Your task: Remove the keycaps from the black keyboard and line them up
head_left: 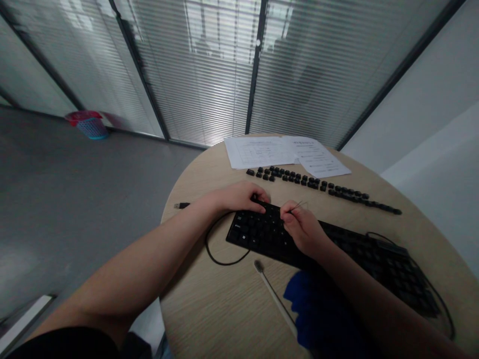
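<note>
- The left hand's grip (242, 197) was curled closed over the far edge of a long black plastic keyboard (256, 233), on the round pale wooden tabletop (204, 179).
- The right hand's grip (305, 231) was closed on a thin wire tool (298, 205) above the keyboard.
- Loose small black keycaps (313, 183) lay in rows beyond, near printed white papers (258, 151).

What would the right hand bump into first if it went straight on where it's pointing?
The right hand would probably meet the left hand, on the keyboard, first, though depth is unclear.
</note>
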The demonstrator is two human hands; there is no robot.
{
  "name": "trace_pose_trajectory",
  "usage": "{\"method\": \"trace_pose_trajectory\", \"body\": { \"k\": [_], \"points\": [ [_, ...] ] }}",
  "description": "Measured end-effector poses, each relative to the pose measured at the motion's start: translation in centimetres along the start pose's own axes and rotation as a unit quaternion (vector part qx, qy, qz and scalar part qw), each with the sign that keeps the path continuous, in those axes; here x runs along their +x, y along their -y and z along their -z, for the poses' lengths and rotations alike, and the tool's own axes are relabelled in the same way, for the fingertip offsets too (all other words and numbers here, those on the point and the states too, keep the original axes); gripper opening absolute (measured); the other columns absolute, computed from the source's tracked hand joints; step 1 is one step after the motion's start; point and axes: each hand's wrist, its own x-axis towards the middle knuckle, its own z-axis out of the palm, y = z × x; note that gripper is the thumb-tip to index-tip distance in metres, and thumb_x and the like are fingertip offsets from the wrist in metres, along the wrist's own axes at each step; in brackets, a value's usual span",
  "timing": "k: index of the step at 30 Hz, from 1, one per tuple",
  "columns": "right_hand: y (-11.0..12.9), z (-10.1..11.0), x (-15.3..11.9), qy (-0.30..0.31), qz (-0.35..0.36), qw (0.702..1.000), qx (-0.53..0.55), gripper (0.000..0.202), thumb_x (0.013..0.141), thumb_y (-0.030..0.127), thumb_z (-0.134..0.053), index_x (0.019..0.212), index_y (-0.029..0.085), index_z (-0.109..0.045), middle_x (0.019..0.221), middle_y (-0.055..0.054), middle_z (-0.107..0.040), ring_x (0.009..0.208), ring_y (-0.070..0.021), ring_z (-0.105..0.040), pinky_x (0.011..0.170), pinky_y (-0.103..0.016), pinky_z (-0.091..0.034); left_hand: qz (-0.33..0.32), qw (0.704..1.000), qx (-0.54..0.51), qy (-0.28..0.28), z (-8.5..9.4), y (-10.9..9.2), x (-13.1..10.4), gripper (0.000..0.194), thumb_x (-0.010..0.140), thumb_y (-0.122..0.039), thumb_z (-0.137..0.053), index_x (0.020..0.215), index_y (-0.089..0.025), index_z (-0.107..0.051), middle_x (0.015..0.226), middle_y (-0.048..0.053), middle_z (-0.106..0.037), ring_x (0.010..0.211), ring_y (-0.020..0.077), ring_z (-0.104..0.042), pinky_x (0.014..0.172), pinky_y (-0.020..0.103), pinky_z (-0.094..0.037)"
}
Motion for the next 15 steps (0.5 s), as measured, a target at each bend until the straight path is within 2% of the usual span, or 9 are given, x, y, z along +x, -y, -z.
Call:
{"method": "trace_pose_trajectory", "body": {
  "k": [5, 10, 15],
  "points": [
    [-0.76, -0.16, -0.43, -0.02, -0.023, 0.999, 0.02, 0.035, 0.105, 0.055, -0.041, 0.088, 0.027, -0.054, 0.064, 0.0, -0.051, 0.059, -0.0205, -0.054, 0.056, -0.031, -0.037, 0.01, 1.0, -0.013, -0.006, -0.04, 0.11, 0.02, 0.025, 0.078, -0.031, -0.076, 0.101, -0.022, -0.08, 0.093, 0.003, -0.077, 0.086, 0.0222, -0.068, 0.078, 0.034, -0.047],
    [-0.64, -0.11, -0.59, -0.041, -0.02, 0.999, 0.008, 0.037, 0.105, 0.056, -0.041, 0.088, 0.026, -0.056, 0.064, -0.001, -0.055, 0.059, -0.0209, -0.057, 0.057, -0.032, -0.04, 0.012, 1.0, -0.015, 0.0, -0.05, 0.21, 0.01, 0.025, 0.079, -0.031, -0.075, 0.102, -0.022, -0.08, 0.094, 0.003, -0.077, 0.086, 0.0215, -0.068, 0.079, 0.033, -0.048],
    [-0.65, -0.32, -0.6, -0.061, -0.013, 0.998, 0.028, 0.04, 0.105, 0.058, -0.042, 0.088, 0.025, -0.055, 0.055, 0.003, -0.053, 0.047, -0.0166, -0.052, 0.053, -0.03, -0.039, 0.019, 1.0, -0.002, 0.003, -0.01, 0.21, -0.1, 0.026, 0.08, -0.032, -0.074, 0.103, -0.02, -0.078, 0.095, 0.003, -0.076, 0.087, 0.0212, -0.068, 0.078, 0.032, -0.048]
  ]
}}
